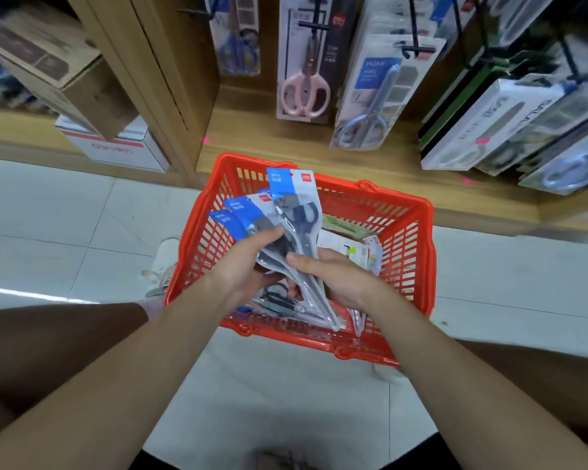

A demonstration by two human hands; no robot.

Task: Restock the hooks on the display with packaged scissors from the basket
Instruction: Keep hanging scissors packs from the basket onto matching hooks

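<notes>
We sorted a fan of scissor packs over the basket

Our left hand (248,266) had its fingers curled round the lower ends of several blue-topped packaged scissors (292,205), fanned out above the red basket (418,239), while our right hand (336,279) pinched the front pack between thumb and fingers from the other side; more packs lay in the basket below. The hooks (416,49) on the display (286,130) were ahead and above, some loaded with other scissors. To do this well, we judged we should peel off one pack at a time with the right hand, grip the rest firmly in the left so the glossy sleeves would not slide apart, and turn the blue header upward before reaching for a hook with matching stock
</notes>
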